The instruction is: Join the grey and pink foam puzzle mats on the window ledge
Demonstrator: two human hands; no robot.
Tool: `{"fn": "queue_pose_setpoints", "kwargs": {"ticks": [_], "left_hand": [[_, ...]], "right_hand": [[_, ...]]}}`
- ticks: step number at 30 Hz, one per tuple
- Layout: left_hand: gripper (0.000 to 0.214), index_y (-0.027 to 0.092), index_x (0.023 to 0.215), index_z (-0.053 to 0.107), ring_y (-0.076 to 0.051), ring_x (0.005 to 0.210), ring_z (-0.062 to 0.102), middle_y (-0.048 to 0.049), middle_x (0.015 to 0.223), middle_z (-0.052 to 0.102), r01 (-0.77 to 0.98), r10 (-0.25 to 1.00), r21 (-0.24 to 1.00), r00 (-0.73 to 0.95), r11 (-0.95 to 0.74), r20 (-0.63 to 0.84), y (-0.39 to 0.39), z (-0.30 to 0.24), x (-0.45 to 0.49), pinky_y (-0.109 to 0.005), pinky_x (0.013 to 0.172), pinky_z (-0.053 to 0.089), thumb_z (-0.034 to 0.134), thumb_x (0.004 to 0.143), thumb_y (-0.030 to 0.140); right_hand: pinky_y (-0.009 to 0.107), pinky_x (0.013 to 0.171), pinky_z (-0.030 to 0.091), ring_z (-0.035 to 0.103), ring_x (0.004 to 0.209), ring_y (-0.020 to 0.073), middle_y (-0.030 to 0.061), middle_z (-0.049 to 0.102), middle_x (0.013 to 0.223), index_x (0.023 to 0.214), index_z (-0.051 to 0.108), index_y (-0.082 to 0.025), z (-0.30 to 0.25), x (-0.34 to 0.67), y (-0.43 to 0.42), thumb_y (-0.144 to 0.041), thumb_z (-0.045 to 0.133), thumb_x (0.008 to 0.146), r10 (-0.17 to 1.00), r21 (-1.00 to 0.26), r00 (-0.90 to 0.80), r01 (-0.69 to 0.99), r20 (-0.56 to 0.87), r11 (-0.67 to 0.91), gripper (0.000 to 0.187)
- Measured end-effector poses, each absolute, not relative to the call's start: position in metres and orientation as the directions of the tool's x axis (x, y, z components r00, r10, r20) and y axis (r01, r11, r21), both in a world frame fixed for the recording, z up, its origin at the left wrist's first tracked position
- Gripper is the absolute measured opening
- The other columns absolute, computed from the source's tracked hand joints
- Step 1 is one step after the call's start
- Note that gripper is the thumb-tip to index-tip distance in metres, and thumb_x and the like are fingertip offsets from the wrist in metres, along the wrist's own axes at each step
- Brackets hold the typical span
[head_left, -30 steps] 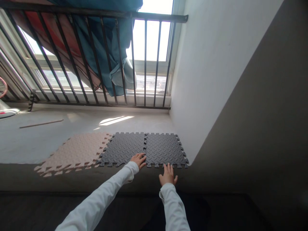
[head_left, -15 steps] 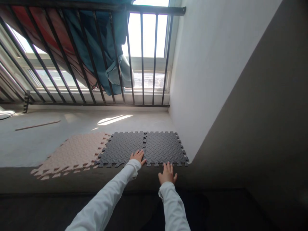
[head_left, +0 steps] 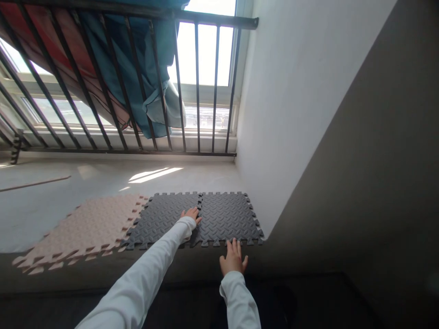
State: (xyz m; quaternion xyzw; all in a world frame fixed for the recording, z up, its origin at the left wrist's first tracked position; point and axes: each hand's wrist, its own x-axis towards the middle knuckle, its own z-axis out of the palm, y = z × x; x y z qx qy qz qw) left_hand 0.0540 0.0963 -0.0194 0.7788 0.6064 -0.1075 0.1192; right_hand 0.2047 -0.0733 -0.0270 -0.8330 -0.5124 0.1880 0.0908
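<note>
The grey mats (head_left: 226, 219) and the pink mat (head_left: 91, 224) looked like matt foam, rough with a raised tread pattern, while the railing (head_left: 212, 19) appeared to be metal, the drape (head_left: 124, 59) creased cloth, and the wall (head_left: 291, 91) smooth and matt.

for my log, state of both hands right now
Left hand: open, on the left dark mat.
Right hand: open, at the near edge of the right dark mat.

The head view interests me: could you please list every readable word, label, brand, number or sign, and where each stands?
There are none to read.
The grey mats and pink mat show only texture; the blue cloth shows no lettering.
Beyond the window, details are too blurred.
</note>
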Motion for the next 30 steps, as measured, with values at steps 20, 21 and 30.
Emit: {"fn": "queue_pose_setpoints", "kwargs": {"ticks": [20, 21, 30], "left_hand": [[0.043, 0.021, 0.105, 0.061, -0.021, 0.115, 0.044, -0.0093, 0.118, 0.056, 0.963, 0.927, -0.003, 0.259, -0.27, -0.273, 0.158, -0.018, 0.08, -0.033, 0.089, 0.041, 0.034, 0.077, 0.004], [0.042, 0.021, 0.107, 0.06, -0.02, 0.115, 0.044, -0.0086, 0.119, 0.055, 0.96, 0.924, 0.005, 0.271, -0.28, -0.268, 0.158, -0.02, 0.079, -0.031, 0.089, 0.04, 0.036, 0.076, 0.005], [0.042, 0.026, 0.124, 0.045, -0.019, 0.129, 0.023, -0.0007, 0.137, 0.037, 0.94, 0.914, 0.052, 0.34, -0.337, -0.221, 0.133, -0.043, 0.062, -0.036, 0.103, 0.026, 0.033, 0.084, 0.028]], "right_hand": [[0.055, 0.099, 0.016, 0.025, 0.127, 0.0188, -0.0033, 0.034, 0.136, 0.116, 0.051, -0.031, -0.019, 0.205, -0.075, -0.015, 0.037, 0.065, 0.897, -0.318, 0.402, 0.839, -0.186, -0.442, 0.054], [0.055, 0.099, 0.015, 0.025, 0.127, 0.0193, -0.0025, 0.034, 0.136, 0.116, 0.051, -0.03, -0.018, 0.205, -0.076, -0.015, 0.038, 0.065, 0.899, -0.31, 0.398, 0.844, -0.185, -0.438, 0.054], [0.056, 0.098, 0.018, 0.021, 0.128, 0.0184, -0.0031, 0.029, 0.138, 0.121, 0.046, -0.029, -0.016, 0.204, -0.078, -0.016, 0.038, 0.066, 0.898, -0.283, 0.378, 0.857, -0.224, -0.431, 0.057]]}}
